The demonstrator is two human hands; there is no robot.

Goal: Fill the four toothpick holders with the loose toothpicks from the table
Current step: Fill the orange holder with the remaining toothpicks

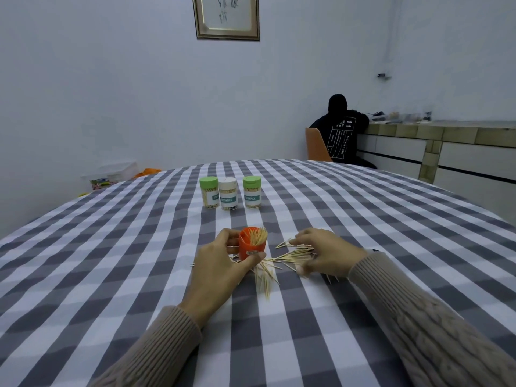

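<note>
Sleeves: my two knitted cuffs (167,339) lie nearest, both forearms reaching up the checked tablecloth (111,247).
Orange holder: open-topped orange holder (252,244) stands upright at table centre, a sheaf of picks leaning out of its mouth.
Left hand: my left hand (220,263) grips the holder, thumb in front, fingers behind.
Loose toothpicks: scattered pile (290,256) just right of the holder and fanning toward me.
Right hand: my right hand (321,254) rests on the pile, fingers curled as if raking; whether it pinches any I cannot tell.
Handling: I judge the picks light, stiff, thin, prone to roll and snap; best gathered parallel and pinched mid-length.
Capped holders: two green-lidded (208,192) (252,191) and one white-lidded (228,193), well beyond, apparently full.
Background: a seated person (339,129) by a counter.
</note>
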